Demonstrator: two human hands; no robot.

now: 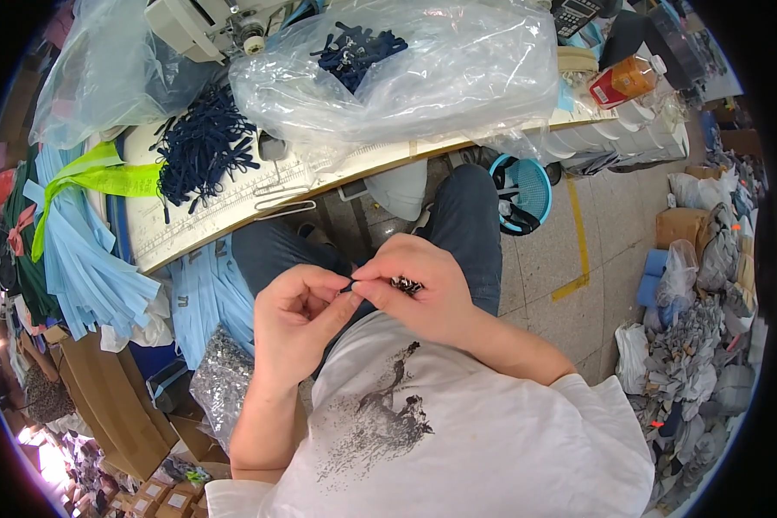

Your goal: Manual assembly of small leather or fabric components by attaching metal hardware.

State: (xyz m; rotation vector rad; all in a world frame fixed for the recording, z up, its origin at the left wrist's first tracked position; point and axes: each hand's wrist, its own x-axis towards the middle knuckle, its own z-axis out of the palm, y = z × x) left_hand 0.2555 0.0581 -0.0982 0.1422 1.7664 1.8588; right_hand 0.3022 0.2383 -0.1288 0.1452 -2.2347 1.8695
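Note:
Over my lap, my left hand point(295, 315) and my right hand point(427, 289) meet fingertip to fingertip. Both pinch a small dark strip point(349, 286), probably navy fabric, which is mostly covered by the fingers. Several small shiny metal pieces point(406, 285) sit in the curled fingers of my right hand; their exact kind is too small to make out. On the table ahead lies a tangled pile of navy fabric loops point(203, 147). A second navy pile point(354, 56), with metal bits among it, rests on a clear plastic bag point(483, 78).
A white sewing machine point(190, 26) stands at the table's far left. Light blue strips point(78, 250) and a neon yellow band point(104, 177) hang at the left edge. An orange drink bottle point(626, 81) lies back right. A blue basket point(527, 194) stands on the floor; fabric scraps point(691, 345) heap right.

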